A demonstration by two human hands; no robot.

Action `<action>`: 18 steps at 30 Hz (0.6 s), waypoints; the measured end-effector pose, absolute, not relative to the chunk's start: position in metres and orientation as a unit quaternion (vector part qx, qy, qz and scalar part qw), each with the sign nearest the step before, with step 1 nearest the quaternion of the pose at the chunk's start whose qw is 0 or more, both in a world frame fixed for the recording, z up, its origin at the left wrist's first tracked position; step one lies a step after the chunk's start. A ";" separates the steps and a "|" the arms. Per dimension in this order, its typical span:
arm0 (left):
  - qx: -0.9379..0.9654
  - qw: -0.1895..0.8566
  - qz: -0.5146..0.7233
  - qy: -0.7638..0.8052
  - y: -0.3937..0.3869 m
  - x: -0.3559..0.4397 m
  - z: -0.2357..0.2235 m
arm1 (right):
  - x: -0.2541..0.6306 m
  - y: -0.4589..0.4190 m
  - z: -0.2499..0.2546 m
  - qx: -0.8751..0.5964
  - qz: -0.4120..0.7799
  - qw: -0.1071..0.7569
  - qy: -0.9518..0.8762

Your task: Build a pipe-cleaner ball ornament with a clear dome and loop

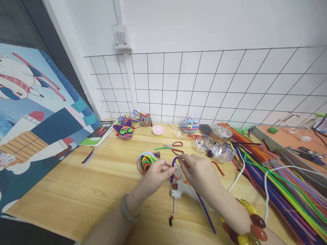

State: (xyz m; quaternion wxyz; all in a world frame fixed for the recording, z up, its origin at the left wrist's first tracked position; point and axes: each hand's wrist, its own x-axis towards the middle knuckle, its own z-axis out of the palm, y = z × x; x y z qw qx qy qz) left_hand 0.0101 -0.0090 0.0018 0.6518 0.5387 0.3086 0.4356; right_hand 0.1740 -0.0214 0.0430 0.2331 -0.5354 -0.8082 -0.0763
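Purple stem (205,213) bending right above the glue gun (185,190)

The left hand (159,171) is closing thumb and finger on the purple stem near its short, bent end. The right hand (200,170) is pinching it at the top of the curve, and the long tail is emerging below that hand, trailing towards the near side of the table (89,200).

The main risk is probably sitting right below the fingers. The glue gun is lying under both hands, its far end partly hidden by them; whether it is hot, the view is not telling. If it is, a dipping fingertip could be getting burned, or the fuzz could be sticking to the tip.

The tail could also be causing trouble: it is passing close by the gun's handle, so a pull could be catching it there and twisting the bend out of shape. A weak pinch on the short end could be letting the curve spring open.

The striped ball (146,163) is resting just beside the left hand, where a careless knuckle could be rolling it away. The scissors (176,147) are lying just beyond, so a forward reach could be meeting them. On the right, the white cord (237,178) is running near the forearm, and a wide swing could be snagging it.
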 end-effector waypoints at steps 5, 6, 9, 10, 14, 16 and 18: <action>0.541 0.663 0.424 0.297 -0.011 0.008 0.003 | 0.174 -0.020 0.048 -0.545 0.166 0.311 -0.761; 0.539 0.667 0.422 0.294 -0.011 0.008 0.003 | 0.174 -0.019 0.048 -0.538 0.221 0.324 -0.746; 0.535 0.676 0.417 0.288 -0.010 0.008 0.002 | 0.174 -0.015 0.048 -0.507 0.377 0.363 -0.685; 0.534 0.676 0.417 0.291 -0.010 0.008 0.001 | 0.173 -0.014 0.048 -0.498 0.423 0.371 -0.660; 0.517 0.673 0.425 0.314 -0.009 0.008 0.001 | 0.172 -0.010 0.050 -0.465 0.542 0.408 -0.568; 0.503 0.680 0.429 0.318 -0.009 0.008 0.001 | 0.172 -0.009 0.050 -0.451 0.575 0.424 -0.535; 0.496 0.690 0.423 0.315 -0.008 0.008 0.000 | 0.172 -0.008 0.049 -0.443 0.593 0.429 -0.517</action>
